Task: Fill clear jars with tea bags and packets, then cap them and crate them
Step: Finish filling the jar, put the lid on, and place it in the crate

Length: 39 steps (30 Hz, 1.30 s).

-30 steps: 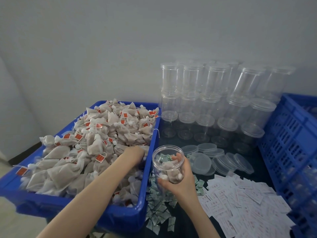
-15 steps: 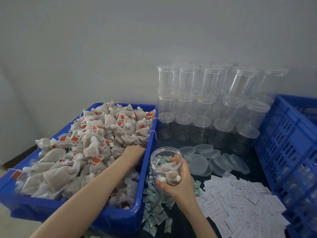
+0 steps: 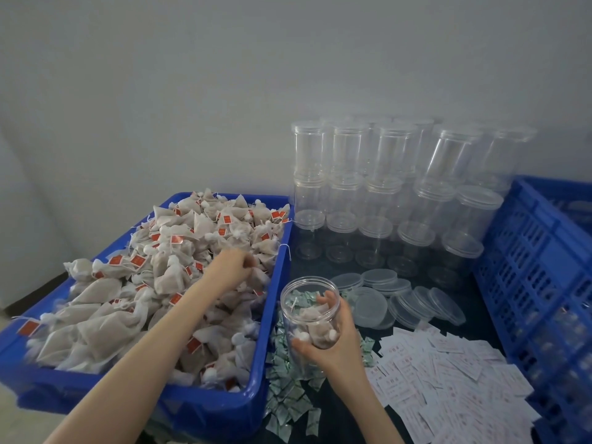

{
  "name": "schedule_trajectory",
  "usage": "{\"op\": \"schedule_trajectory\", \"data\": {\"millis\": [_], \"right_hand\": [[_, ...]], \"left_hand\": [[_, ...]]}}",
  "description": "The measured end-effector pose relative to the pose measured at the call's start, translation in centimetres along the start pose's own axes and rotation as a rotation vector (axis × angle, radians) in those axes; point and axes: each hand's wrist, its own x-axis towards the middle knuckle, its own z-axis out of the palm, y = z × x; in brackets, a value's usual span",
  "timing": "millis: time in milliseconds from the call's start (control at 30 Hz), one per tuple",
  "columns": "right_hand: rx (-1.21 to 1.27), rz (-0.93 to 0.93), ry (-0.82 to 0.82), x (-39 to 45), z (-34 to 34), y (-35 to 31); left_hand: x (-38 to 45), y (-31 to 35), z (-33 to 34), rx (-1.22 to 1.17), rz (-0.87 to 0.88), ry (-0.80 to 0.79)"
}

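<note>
Head view: my right hand (image 3: 333, 344) grips open clear jar (image 3: 310, 310), few tea bags inside, held above green packets (image 3: 288, 395) just beside blue bin (image 3: 256, 402). My left hand (image 3: 235, 262) reaches into tea bag heap (image 3: 160, 277), fingers curled down; cannot tell if holding bag. Loose lids (image 3: 397, 299), white packets (image 3: 448, 379) to right.

Left: blue bin (image 3: 275, 322), heaped above its rim with tea bags (image 3: 179, 261); its right wall closes that side. Rear: stacked clear jars (image 3: 378, 193) rise in tiers against the wall, loose lids (image 3: 397, 299) overlapping just before them. Right: blue crate (image 3: 528, 283), tall slatted wall; green packets (image 3: 288, 395) and white packets (image 3: 448, 379) cover the tabletop between bin and crate, leaving open air above them as the passage.
</note>
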Motion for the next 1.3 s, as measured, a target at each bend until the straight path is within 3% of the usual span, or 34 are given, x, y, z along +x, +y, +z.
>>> {"op": "schedule_trajectory", "data": {"millis": [300,467,567,700,833,1000,1200,1300], "right_hand": [[0.023,0.065,-0.031,0.1,0.6,0.3],[0.02,0.071,-0.034,0.0,0.9,0.3],[0.004,0.055,-0.029,-0.1,0.7,0.2],[-0.019,0.026,0.003,0.1,0.2,0.1],[-0.019,0.026,0.03,0.2,-0.5,0.2],[0.018,0.015,0.047,0.1,-1.4,0.5],[-0.104,-0.079,0.039,-0.4,-1.8,0.2],[-0.09,-0.092,0.078,-0.5,-2.5,0.3]], "left_hand": [[-3.5,4.4,-9.2,-0.293,0.171,0.403],[-5.8,7.9,-12.2,-0.406,0.345,0.458],[-6.5,9.6,-11.6,-0.366,0.49,0.367],[-6.8,11.1,-8.9,-0.3,0.6,0.128],[-6.4,12.2,-7.1,-0.267,0.598,-0.008],[-6.5,13.0,-6.8,-0.039,0.578,-0.373],[-6.7,15.7,-5.3,0.417,0.501,-0.533],[-6.6,16.9,-4.4,0.427,0.499,-0.573]]}}
